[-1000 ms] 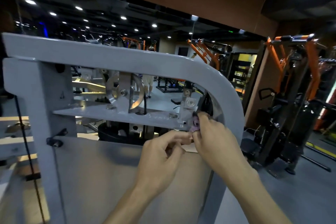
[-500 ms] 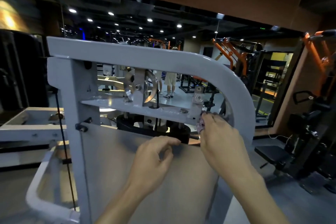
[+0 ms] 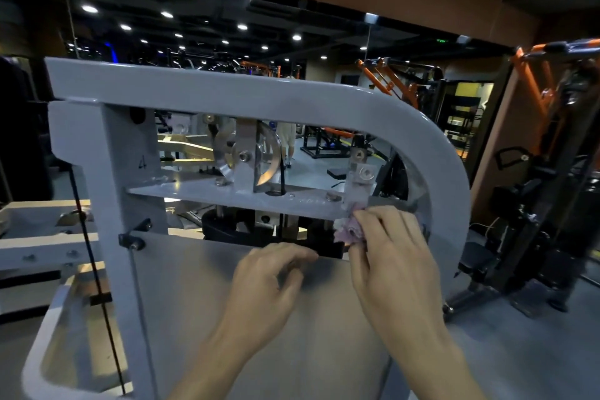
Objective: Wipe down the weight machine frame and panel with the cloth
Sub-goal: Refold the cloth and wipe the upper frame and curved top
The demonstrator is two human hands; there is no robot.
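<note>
My right hand (image 3: 386,256) has the cloth (image 3: 349,230) bunched in a closed grip, fingers curled round it, wad pressed at the right end of the crossplate (image 3: 233,196), right where it meets the inside curve of the frame (image 3: 431,153). My left hand (image 3: 269,286) holds nothing, fingers loosely curled, fingertips near or on the top edge of the panel (image 3: 211,295); can't tell if they touch. Risks from here: the cloth is a small crumpled wad, so little flat face meets the metal, and I'd likely smear or skip spots, especially the tight corner. Bolt heads (image 3: 332,195) and a bracket (image 3: 362,172) sit just beside the wad; loose cloth edges could snag on them as I drag left. The pulley (image 3: 253,156) and black cable (image 3: 282,178) stand further along the plate, and a sweep carried that far could catch cloth or fingertips in the gap. The weight stack (image 3: 259,227) is dark below the plate; a dropped cloth would probably fall in there and be awkward to fetch. The left hand near the panel edge might leave prints on a surface not yet wiped. Most of the frame and the whole panel look untouched, so the job seems early.
</note>
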